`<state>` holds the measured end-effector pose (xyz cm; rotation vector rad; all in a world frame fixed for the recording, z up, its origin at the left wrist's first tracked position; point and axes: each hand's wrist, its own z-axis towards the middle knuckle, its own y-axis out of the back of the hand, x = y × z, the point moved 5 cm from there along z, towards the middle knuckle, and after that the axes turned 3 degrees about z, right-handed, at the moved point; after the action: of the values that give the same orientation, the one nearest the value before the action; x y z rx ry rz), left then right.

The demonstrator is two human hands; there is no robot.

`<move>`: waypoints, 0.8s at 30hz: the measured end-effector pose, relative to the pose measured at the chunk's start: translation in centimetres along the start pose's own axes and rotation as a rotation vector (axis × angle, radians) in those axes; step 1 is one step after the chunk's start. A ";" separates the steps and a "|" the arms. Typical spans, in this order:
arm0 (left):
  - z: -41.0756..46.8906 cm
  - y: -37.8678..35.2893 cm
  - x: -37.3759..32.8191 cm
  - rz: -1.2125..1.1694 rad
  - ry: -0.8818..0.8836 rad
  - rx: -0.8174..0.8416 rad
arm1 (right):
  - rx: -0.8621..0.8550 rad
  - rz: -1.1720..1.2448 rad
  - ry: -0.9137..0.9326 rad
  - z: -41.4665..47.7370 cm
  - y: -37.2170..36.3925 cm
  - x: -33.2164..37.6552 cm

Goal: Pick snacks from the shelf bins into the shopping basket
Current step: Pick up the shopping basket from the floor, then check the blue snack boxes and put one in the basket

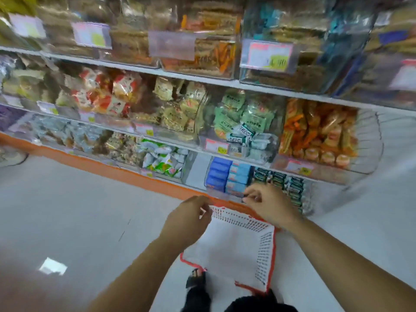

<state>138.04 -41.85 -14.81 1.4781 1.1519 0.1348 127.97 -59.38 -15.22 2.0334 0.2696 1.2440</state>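
We see 2 bare hands over the shopping basket [267, 251], which stands on the floor just below and between them. The left hand [189, 218] curls its fingers at the basket's far rim; we cannot tell whether it grips it. The right hand [269, 204], fingers bent, reaches the blue boxes [221, 174] just ahead; blur hides any pinch.

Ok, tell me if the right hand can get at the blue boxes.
Probably yes. The right hand is already at the front of the bin, just beside the blue boxes. Nothing lies between them, and only the low clear lip stands in front.
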 end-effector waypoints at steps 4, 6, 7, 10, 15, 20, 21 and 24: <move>2.6 0.1 1.8 0.030 -0.089 0.045 | -0.020 0.025 -0.124 0.2 -2.7 -0.6; 3.2 -0.4 2.4 0.008 -0.115 0.041 | -0.010 0.013 -0.165 0.3 -3.5 -1.2; 3.4 -1.1 2.7 0.001 -0.127 0.050 | -0.008 -0.001 -0.180 0.4 -4.1 -1.9; 4.2 -3.8 3.5 0.009 -0.153 0.073 | 0.023 0.000 -0.205 0.7 -5.4 -4.2; 6.9 -9.7 5.0 0.028 -0.165 0.020 | 0.027 0.014 -0.207 2.4 -7.9 -9.5; 12.1 -17.1 7.3 0.047 -0.233 -0.069 | -0.001 -0.108 -0.166 6.4 -11.7 -15.2; 13.3 -18.4 8.0 0.047 -0.244 -0.101 | -0.042 -0.137 -0.131 7.5 -12.5 -16.1; 16.8 -21.9 10.7 0.122 -0.330 -0.217 | -0.201 -0.208 0.003 11.3 -14.9 -18.1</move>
<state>142.26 -50.13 -42.91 1.3183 0.7575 0.0923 130.96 -63.38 -40.79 1.7837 0.3345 1.0994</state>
